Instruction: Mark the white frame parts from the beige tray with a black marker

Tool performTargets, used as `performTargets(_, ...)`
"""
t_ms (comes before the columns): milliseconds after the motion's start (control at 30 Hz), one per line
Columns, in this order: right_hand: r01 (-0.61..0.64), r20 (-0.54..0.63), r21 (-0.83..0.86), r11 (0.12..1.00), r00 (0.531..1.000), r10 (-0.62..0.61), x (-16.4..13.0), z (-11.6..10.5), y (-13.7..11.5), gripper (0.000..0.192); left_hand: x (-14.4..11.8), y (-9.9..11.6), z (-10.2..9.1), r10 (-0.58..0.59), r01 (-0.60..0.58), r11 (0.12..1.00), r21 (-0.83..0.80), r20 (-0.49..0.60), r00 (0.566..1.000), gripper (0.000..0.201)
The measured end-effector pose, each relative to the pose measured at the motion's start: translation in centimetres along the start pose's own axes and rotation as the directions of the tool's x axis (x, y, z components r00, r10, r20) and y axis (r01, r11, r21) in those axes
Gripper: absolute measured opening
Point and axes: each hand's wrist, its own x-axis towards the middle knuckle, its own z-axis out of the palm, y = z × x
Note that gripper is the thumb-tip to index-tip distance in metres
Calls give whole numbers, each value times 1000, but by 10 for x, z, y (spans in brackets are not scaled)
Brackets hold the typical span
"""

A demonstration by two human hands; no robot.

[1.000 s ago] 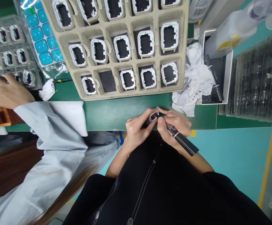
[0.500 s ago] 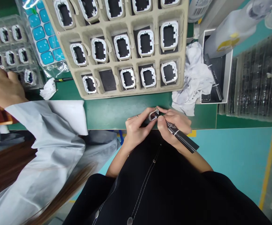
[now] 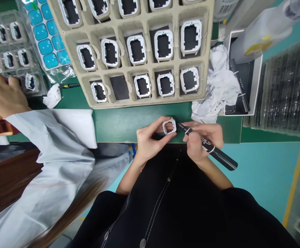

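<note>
Between its thumb and fingers, my left hand (image 3: pixel 151 139) pinches a small white watch-case frame (image 3: pixel 164 128) by its left side; the frame's open middle faces up. My right hand (image 3: pixel 204 139) is closed round a black marker pen (image 3: pixel 218 155) with white lettering. The pen's tip points left at the frame, a small gap apart from it. Both hands are above the front edge of the green bench (image 3: pixel 119 120). Beyond them, a beige tray (image 3: pixel 144 103) holds several similar white frames, one per compartment; one compartment in its front row has no frame.
A crumpled white cloth (image 3: pixel 218 86) lies right of the tray, beside a white box (image 3: pixel 257 82) with pens and a bottle (image 3: pixel 253 36). Clear stacked trays (image 3: pixel 289 89) stand far right. At left, a co-worker's hand (image 3: pixel 3 94) and grey sleeve reach over the bench near a clear tray (image 3: pixel 12 51).
My right hand has drawn the marker pen back to the right, off the frame. My left hand has turned the frame to lie more face-up.
</note>
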Motion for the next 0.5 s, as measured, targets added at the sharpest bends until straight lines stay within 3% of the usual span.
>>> performTargets(233, 93, 216, -8, 996, 972, -89, 16, 0, 1, 18, 3, 1, 1, 17, -17, 1000, 7, -46, 999, 47)
performTargets(367, 230, 232, -62, 971, 950, -210, 20, 2, 4, 16, 2, 1, 0, 60, -57, 996, 68, -45, 997, 41)
performTargets(500, 249, 263, -88, 964, 940, -219, 21, 1, 0, 21, 1, 1, -1, 57, -54, 989, 135, -25, 998, 37)
